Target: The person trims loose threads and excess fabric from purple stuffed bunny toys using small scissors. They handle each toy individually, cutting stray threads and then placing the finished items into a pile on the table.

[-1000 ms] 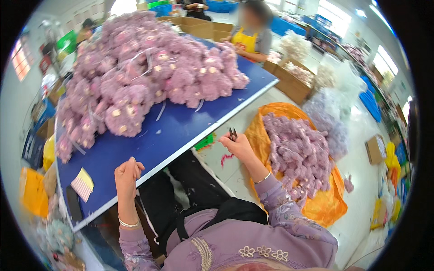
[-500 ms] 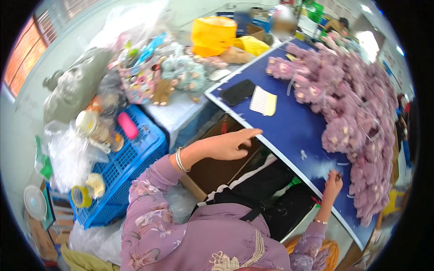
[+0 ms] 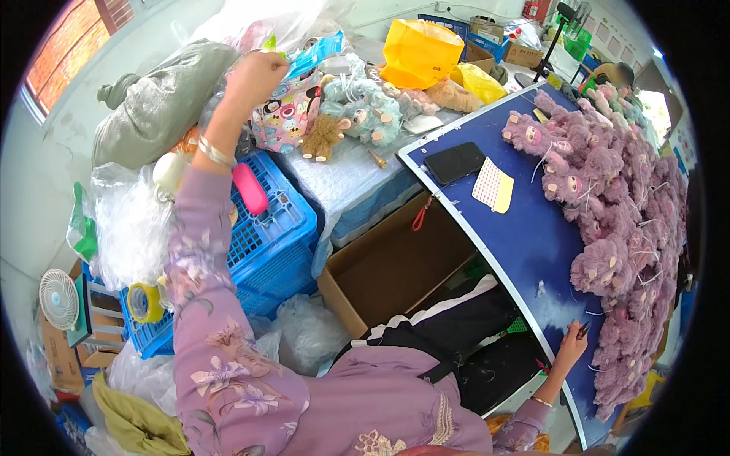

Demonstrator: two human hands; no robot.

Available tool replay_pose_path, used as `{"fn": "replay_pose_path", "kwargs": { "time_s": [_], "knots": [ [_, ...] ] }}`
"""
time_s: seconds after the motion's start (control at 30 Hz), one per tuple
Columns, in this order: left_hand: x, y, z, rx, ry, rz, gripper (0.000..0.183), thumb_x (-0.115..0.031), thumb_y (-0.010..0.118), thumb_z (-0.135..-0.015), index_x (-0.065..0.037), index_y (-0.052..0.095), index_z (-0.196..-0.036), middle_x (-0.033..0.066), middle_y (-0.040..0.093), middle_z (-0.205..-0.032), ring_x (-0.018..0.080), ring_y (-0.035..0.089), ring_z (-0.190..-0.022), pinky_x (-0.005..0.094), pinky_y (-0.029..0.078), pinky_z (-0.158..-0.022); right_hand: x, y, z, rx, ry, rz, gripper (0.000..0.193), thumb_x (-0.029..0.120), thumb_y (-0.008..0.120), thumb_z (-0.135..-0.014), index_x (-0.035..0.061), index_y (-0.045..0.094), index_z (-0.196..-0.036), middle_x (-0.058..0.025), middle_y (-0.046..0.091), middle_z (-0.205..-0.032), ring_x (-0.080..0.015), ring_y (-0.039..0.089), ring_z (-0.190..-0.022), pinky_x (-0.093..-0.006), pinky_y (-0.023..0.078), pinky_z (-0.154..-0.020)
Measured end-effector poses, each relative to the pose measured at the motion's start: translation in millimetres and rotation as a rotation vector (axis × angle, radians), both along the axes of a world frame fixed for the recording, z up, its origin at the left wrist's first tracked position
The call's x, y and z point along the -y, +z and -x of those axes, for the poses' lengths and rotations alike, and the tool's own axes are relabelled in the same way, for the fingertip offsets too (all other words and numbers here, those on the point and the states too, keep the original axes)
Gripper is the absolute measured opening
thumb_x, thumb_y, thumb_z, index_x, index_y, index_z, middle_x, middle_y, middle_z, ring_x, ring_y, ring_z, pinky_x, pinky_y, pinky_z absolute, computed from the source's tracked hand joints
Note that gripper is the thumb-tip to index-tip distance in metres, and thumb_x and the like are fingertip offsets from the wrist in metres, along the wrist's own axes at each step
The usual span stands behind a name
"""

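Nearby, the right hand (image 3: 569, 346) wraps its grip round small, dark metal snips (image 3: 582, 330) over the blue tabletop (image 3: 525, 235): likely light, stiff, best held by the handles. Farther, the left hand (image 3: 260, 74), its contents unclear, is near a pink patterned fabric bag (image 3: 280, 125).

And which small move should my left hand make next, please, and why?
Perhaps lower the left hand slightly toward the patterned bag: in this view it appears right beside the bag's top, while the right hand is occupied with the dark snips.
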State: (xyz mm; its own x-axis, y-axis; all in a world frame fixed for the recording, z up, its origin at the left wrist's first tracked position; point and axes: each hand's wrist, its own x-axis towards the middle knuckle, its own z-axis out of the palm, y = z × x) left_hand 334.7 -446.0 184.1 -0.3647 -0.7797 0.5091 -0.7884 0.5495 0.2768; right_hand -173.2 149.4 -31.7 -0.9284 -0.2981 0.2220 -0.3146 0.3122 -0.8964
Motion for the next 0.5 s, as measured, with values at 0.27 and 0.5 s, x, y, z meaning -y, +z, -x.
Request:
{"fn": "replay_pose_path", "kwargs": {
  "time_s": [0.27,0.5],
  "knots": [
    [87.2,5.1,2.7,0.322,0.205,-0.022,0.027,-0.026,0.060,-0.079,-0.007,0.072,-0.093,0.0160,0.069,-0.087,0.0313,0.067,-0.082,0.0402,0.053,-0.073,-2.7,-5.0,4.2,-0.057,-0.023,-0.030,0.032,0.030,0.060,-0.095,0.0053,0.057,-0.075,0.0069,0.039,-0.056,-0.0026,0.033,-0.047,-0.0222,0.023,-0.044],
    [112.6,-5.4,0.6,0.472,0.330,-0.037,0.029,-0.025,0.063,-0.079,-0.003,0.070,-0.097,0.0167,0.069,-0.102,0.0339,0.067,-0.093,0.0419,0.053,-0.079,-9.0,-5.6,1.7,-0.053,-0.014,-0.063,0.029,0.027,0.059,-0.095,0.0049,0.057,-0.076,0.0056,0.044,-0.060,-0.0024,0.036,-0.051,-0.0218,0.026,-0.046]
  ]
}}
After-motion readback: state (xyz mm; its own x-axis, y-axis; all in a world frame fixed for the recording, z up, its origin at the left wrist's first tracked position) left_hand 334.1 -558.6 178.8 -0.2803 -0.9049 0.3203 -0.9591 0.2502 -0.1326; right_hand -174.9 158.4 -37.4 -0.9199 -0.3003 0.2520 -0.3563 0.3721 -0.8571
